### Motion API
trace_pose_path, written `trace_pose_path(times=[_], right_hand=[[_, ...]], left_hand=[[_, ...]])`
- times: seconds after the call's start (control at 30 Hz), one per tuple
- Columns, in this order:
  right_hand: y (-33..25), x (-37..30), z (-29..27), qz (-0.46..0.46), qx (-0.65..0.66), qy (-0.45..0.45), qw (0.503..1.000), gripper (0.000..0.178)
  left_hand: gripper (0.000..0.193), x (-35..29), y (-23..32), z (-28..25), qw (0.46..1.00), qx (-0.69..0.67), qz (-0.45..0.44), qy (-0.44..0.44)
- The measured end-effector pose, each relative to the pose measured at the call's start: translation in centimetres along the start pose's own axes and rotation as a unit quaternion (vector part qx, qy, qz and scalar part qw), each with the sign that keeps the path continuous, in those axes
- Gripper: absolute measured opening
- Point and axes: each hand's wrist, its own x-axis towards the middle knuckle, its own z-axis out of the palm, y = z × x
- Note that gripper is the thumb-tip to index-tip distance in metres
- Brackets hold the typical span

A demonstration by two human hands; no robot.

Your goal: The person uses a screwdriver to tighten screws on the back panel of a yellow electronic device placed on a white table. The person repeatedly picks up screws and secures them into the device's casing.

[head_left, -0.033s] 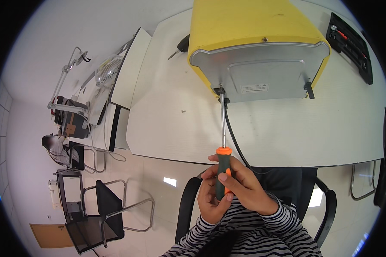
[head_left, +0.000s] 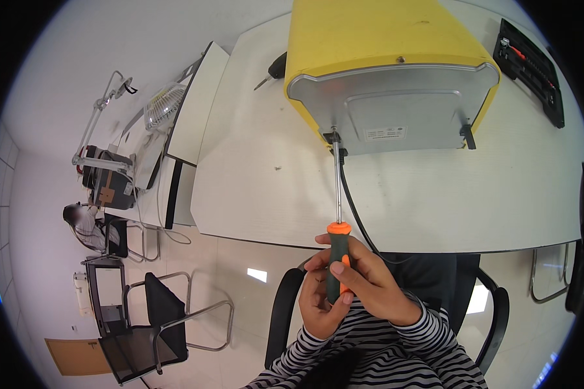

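A screwdriver [head_left: 339, 253] with a dark green and orange handle and a long metal shaft is in both my hands. My left hand [head_left: 318, 305] wraps the lower handle. My right hand [head_left: 373, 285] grips it from the other side, thumb along the handle. The shaft points away from me, its tip at the lower left corner of the grey metal panel of a yellow-cased appliance [head_left: 389, 39], beside a small black foot. Whether the tip sits in a screw is too small to tell. From that same corner a black power cord [head_left: 352, 201] runs down over the table edge.
The appliance stands on a white table [head_left: 253, 194]. An open black tool case [head_left: 529, 68] lies at the far right, a dark-handled tool [head_left: 276, 69] at the far left. Left are a side desk with a fan [head_left: 164, 107], a black chair [head_left: 165, 311] and a seated person [head_left: 87, 227].
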Motion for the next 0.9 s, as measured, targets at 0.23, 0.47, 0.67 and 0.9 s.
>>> trace_pose_path(times=[0.23, 0.47, 0.67, 0.9], right_hand=[[-0.7, -0.1, 0.0, 0.031, 0.010, -0.011, 0.999, 0.039], [-0.7, -0.1, -0.2, 0.003, 0.020, -0.008, 1.000, 0.038], [-1.4, -0.3, -0.1, 0.011, 0.010, -0.010, 1.000, 0.040], [-0.8, -0.5, 0.6, -0.022, -0.060, 0.026, 0.998, 0.044]], left_hand=[[0.039, 0.1, 0.1, 0.2, 0.992, -0.114, 0.005, -0.057], [0.049, 0.1, -0.8, -0.2, 0.891, -0.385, -0.136, -0.200], [0.061, 0.6, 0.9, 0.7, 0.948, -0.305, -0.057, -0.075], [0.055, -0.3, 0.5, 0.5, 0.979, 0.128, 0.150, 0.059]])
